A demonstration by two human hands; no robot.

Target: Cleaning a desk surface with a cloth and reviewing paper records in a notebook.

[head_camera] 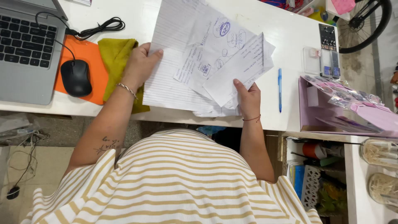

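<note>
Your left hand (141, 64) pinches the lined sheet (166, 89) at nine o'clock, while your right hand (248, 97) grips the stamped papers (224, 54) from six o'clock above the counter (286, 37).

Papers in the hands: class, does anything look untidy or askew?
Yes. The papers are fanned unevenly at different angles between the left hand and right hand, edges misaligned. Nothing looks torn or spilled.

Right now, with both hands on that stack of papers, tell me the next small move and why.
Probably slide the small handwritten slip off the top with the right hand. Its fingers already pinch that slip's lower edge, while the left hand steadies the lined sheet underneath. The papers are fanned and overlapping above the white desk, so the top one looks freest to separate.
</note>
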